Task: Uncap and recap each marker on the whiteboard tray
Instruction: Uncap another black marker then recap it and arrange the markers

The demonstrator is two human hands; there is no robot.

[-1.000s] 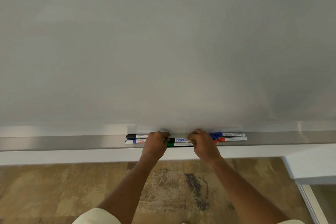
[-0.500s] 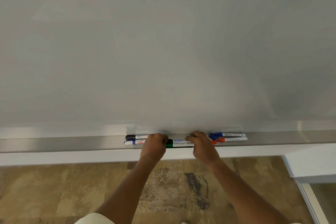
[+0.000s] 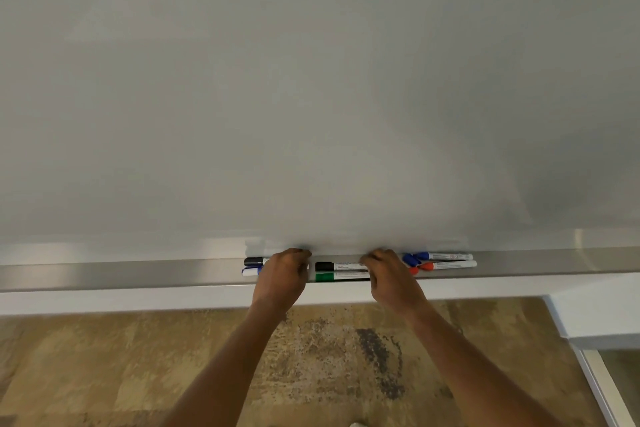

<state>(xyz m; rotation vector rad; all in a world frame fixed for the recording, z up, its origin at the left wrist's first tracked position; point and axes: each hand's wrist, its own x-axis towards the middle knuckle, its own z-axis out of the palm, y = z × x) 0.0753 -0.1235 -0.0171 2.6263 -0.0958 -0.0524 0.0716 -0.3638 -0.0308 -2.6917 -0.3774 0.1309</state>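
Note:
Several markers lie along the metal whiteboard tray [image 3: 138, 272]. At the left are a black-capped marker [image 3: 252, 261] and a white one with blue [image 3: 249, 272]. In the middle lie a capped black marker [image 3: 341, 266] and, in front of it, a green marker [image 3: 341, 276]. At the right are blue markers [image 3: 445, 256] and a red marker [image 3: 446, 265]. My left hand [image 3: 282, 276] is curled over the tray, hiding the right ends of the left markers. My right hand [image 3: 391, 279] closes over the right end of the middle black marker; its fingertips are hidden.
The whiteboard [image 3: 311, 97] fills the view above the tray. A white ledge [image 3: 104, 300] runs below the tray. Beneath is a mottled brown floor [image 3: 329, 357], and a white frame edge [image 3: 595, 381] sits at the lower right.
My hands have drawn slightly apart along the tray. The left hand slid left, uncovering the black cap of the middle marker.

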